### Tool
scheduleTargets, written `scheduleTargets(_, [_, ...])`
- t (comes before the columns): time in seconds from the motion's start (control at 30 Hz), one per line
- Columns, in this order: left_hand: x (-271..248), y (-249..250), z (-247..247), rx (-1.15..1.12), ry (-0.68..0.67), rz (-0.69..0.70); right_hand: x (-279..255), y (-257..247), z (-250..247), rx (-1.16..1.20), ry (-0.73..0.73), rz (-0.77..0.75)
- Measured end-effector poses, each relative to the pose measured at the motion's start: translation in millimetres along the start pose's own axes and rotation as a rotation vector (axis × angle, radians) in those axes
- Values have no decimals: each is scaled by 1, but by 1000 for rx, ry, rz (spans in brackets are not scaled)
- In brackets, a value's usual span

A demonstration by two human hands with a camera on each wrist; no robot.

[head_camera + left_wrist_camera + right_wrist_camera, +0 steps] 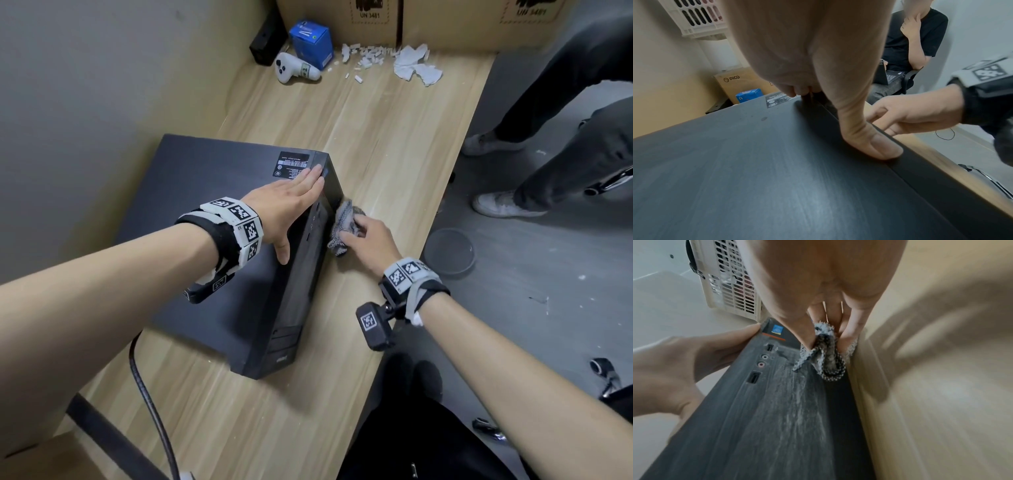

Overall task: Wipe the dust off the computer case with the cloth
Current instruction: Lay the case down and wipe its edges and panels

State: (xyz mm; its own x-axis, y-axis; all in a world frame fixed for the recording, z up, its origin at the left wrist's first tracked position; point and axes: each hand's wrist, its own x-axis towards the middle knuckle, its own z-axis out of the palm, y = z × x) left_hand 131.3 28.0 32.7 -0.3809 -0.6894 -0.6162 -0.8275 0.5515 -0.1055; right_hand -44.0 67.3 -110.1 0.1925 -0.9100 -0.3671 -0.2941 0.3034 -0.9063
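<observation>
A black computer case [205,219] lies on its side on the wooden desk [376,137]. My left hand [291,202] rests flat on its top panel [756,170] near the far corner, fingers straight, thumb [873,144] at the edge. My right hand [366,240] grips a bunched black-and-white checked cloth [342,226] and presses it against the case's front panel [777,410], near the far end. Pale dust streaks show on that panel beside the audio and USB ports [761,360]. The cloth [826,356] sits between the thumb and fingers.
A white game controller [294,70], a blue box [313,41], torn white paper bits [394,60] and cardboard boxes [376,13] lie at the desk's far end. A black cable [150,404] runs near me. Another person's legs [548,171] stand right of the desk.
</observation>
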Motion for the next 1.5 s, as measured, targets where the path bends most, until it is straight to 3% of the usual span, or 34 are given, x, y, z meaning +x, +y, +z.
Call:
scheduleTargets(0.23, [-10,-4,4,-23,78,-24,13,-9,31,-4,11,7])
scheduleTargets(0.43, [-4,-2,1,-19,44,-37,-26,-49,29,226,100,-220])
scheduleTargets(0.6, [-4,-2,2,-49,42,-41,-26,-57,33,-110,185,-373])
scheduleTargets(0.67, [-3,-2,2,-57,42,-41,-18,-49,34,-283,171,-329])
scheduleTargets(0.8, [-2,-1,3,-58,35,-43,-7,-27,35,-523,-100,3])
scheduleTargets(0.9, [-2,0,3,-49,30,-49,-7,-21,36,-508,-147,6])
scheduleTargets(0.97, [-3,0,3,-57,27,-50,-10,-27,35,-410,-73,-39])
scheduleTargets(1.07, [-3,0,2,-72,30,-52,-22,-52,30,-331,82,-232])
scheduleTargets(1.2, [-3,-1,2,-111,39,-65,-33,-69,30,-325,126,-392])
scheduleTargets(1.3, [-3,-3,4,-78,45,-45,-33,-55,37,-405,81,-299])
scheduleTargets(1.4, [-3,-3,5,-72,43,-38,-26,-22,46,-475,-96,-67])
scheduleTargets(1.5, [-2,-3,5,-71,43,-38,-24,1,51,-500,-192,2])
